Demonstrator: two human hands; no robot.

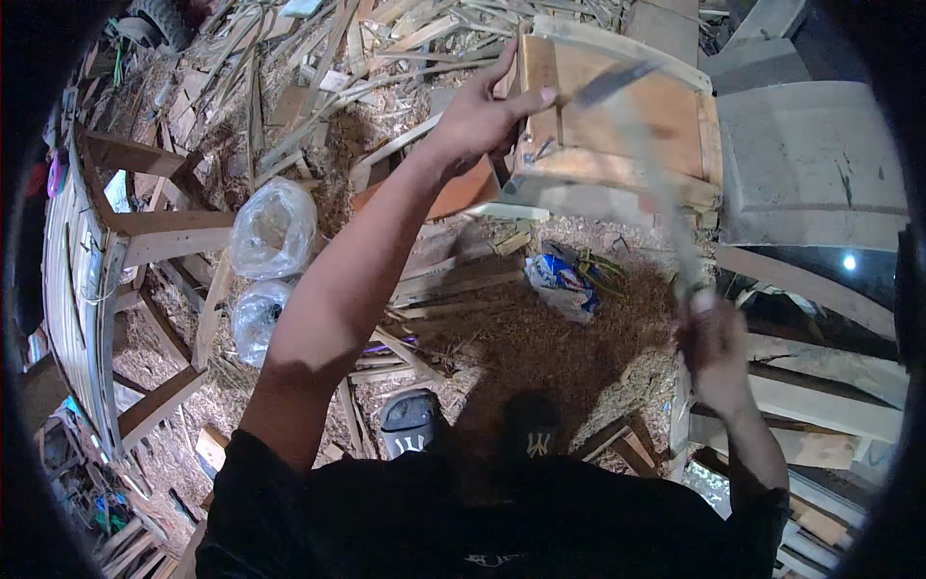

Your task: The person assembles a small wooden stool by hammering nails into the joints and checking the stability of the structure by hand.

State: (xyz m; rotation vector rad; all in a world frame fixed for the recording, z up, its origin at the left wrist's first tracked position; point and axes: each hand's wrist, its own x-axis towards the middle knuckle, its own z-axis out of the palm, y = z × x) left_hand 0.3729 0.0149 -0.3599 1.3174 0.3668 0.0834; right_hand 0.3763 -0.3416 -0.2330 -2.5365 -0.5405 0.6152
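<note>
In the head view, the left hand (490, 116) grips the left end of the wooden box (603, 135), far and right of centre; the right hand (716, 343), nearer and right, is closed around a blurred hammer (666, 203)

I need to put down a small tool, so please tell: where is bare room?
The broad grey board right of the framed wooden panel looks mostly bare. Sawdust floor between the blue-and-white packet and the sandals also looks open. Crowded: upper left with wood strips, lower right with planks.
</note>
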